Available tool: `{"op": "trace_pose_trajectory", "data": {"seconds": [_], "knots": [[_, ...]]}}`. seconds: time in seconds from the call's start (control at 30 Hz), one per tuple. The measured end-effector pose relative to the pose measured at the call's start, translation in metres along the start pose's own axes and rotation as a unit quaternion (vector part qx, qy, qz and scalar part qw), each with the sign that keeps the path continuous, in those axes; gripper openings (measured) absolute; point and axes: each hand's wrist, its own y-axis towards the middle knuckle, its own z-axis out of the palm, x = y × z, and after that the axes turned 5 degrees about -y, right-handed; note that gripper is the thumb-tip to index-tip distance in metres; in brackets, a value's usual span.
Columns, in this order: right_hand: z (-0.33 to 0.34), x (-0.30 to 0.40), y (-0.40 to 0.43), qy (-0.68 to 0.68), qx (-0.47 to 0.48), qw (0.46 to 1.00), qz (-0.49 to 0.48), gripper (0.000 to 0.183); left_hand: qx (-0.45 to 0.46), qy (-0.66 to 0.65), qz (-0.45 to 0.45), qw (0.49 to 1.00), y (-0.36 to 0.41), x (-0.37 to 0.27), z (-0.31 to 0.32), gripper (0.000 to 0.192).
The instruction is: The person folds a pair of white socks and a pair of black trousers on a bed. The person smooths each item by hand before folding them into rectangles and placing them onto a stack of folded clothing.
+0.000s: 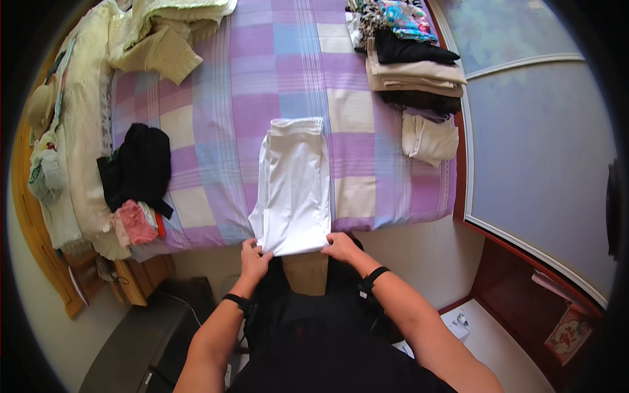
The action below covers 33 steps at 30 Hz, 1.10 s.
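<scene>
White trousers (297,186), folded lengthwise, lie on the checked bedspread (255,108) with the waistband away from me. Their near end reaches the bed's front edge. My left hand (254,258) pinches the near left corner between thumb and fingers. The near right corner is pinched by my right hand (340,246). The fabric between both hands looks fairly flat, with light creases. Each wrist wears a black band.
Folded clothes (417,78) are stacked at the bed's right, a cream folded garment (430,138) nearest. A black garment (137,164) and pink cloth (137,223) lie at left. Pale yellow fabric (172,51) lies far left. A sliding-door wardrobe (535,147) borders the right.
</scene>
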Motion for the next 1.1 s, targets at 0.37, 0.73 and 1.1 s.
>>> {"op": "trace_pose_trajectory", "data": {"seconds": [0.37, 0.73, 1.1], "knots": [[0.02, -0.023, -0.014, 0.094, 0.054, 0.993, 0.046, 0.031, 0.147, -0.225, -0.215, 0.939, 0.0, 0.019, 0.009, 0.024], [-0.027, 0.018, -0.016, 0.22, 0.059, 0.967, 0.109, 0.018, 0.199, -0.293, -0.25, 0.901, 0.022, -0.048, -0.04, 0.023], [-0.097, 0.036, 0.111, 0.361, -0.019, 0.917, 0.168, 0.016, 0.109, -0.288, -0.175, 0.935, 0.178, -0.089, -0.034, 0.019]]}}
